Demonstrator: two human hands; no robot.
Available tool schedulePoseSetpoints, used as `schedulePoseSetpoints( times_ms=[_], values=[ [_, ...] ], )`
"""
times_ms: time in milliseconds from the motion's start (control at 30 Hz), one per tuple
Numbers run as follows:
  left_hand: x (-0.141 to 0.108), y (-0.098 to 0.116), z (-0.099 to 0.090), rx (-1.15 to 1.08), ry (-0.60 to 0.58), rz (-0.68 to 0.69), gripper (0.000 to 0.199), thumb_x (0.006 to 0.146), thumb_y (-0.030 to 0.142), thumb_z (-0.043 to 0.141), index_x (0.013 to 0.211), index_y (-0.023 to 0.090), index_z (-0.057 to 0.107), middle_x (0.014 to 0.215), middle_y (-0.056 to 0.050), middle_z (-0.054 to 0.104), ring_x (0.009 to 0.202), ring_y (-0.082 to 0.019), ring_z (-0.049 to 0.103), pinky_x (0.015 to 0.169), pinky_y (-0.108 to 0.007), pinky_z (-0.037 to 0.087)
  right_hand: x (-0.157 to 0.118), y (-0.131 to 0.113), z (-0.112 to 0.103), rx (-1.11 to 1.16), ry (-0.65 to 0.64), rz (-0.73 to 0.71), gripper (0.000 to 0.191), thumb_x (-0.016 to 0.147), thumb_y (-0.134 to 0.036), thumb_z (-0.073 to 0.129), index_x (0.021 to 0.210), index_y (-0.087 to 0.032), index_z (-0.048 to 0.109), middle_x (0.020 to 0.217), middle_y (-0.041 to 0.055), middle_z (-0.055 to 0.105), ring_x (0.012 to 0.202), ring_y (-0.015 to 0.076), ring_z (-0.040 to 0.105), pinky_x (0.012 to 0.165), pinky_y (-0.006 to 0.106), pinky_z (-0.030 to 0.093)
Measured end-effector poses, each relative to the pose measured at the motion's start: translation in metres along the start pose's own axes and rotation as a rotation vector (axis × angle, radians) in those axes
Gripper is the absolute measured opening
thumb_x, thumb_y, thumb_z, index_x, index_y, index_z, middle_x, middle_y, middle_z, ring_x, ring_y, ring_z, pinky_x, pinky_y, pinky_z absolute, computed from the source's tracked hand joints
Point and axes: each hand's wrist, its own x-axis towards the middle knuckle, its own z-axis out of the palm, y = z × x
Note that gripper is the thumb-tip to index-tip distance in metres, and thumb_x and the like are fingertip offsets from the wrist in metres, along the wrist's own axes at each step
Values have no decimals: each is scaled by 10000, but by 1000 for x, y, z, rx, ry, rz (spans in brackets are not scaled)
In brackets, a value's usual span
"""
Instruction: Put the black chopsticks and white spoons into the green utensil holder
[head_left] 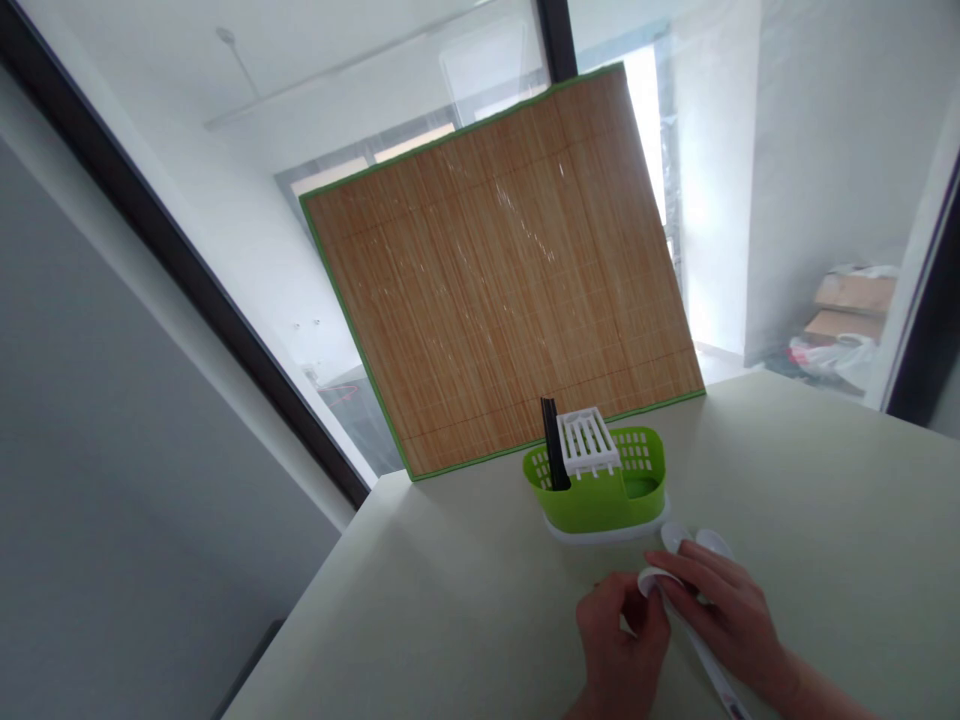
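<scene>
Low in the head view, both of my hands meet over the table around a white spoon (701, 650). Its bowl sits between my fingertips, and its long handle slants down to the right under my right hand. My left hand (622, 640) pinches the edge of the bowl with curled fingers. From the other side, my right hand (724, 615) closes its thumb and fingers on the same bowl. Just beyond the right hand lie two more white spoon bowls (715, 543), their handles hidden by that hand. A green plastic basket (600, 512) stands behind the hands.
The basket rests on a white base tray (600, 537) and holds dark chopsticks (553, 445) and a white slotted piece (587, 440). A green-edged bamboo mat (502, 280) leans against the glass at the back of the pale table (450, 610). Boxes (855, 300) show behind the glass.
</scene>
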Motion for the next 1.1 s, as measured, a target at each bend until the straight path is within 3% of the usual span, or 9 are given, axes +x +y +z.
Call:
schedulePoseSetpoints(
  times_ms=[167,367,433,533,633,867,1100],
  values=[
    [31,8,-28,27,113,57,94,791,190,571,713,180,623,557,41,584,497,-74,521,510,-164,420,2,-5,-2,70,-63,55,298,905,-211,479,1202,-209,492,728,6,612,614,145,590,587,248,480],
    [116,16,-82,81,493,79,167,825,327,581,775,174,628,620,27,611,563,-95,564,579,-193,456,4,7,-1,40,-50,145,226,910,-184,474,1130,-217,516,704,-15,573,574,121,547,557,229,452],
    [145,13,-91,126,526,94,211,825,370,573,768,174,628,637,18,618,582,-101,574,593,-198,460,4,13,0,23,-52,175,184,912,-185,483,1084,-217,539,727,-6,577,592,123,550,569,232,453],
    [177,-3,-92,195,452,75,253,817,410,558,758,175,632,664,5,635,598,-105,584,583,-194,456,5,20,-1,18,-39,209,144,914,-188,486,1033,-212,562,746,1,583,600,119,553,581,230,459],
    [193,-29,-87,314,318,-41,291,834,430,506,816,175,646,726,-9,667,645,-115,610,614,-206,457,6,23,-1,18,-18,231,135,913,-199,489,1017,-206,575,758,5,595,601,117,562,581,223,466],
    [194,-76,-73,512,54,-273,229,787,365,571,768,182,709,718,-43,698,679,-176,632,594,-247,403,7,25,1,-7,-51,214,144,912,-204,475,1004,-205,586,732,-6,589,606,119,575,583,225,461],
    [192,-83,-67,581,-49,-346,234,777,370,594,869,202,729,761,-50,687,734,-190,628,602,-250,401,7,28,1,-51,-94,229,145,926,-224,456,989,-199,584,726,-6,583,626,130,571,615,249,444]
  ],
)
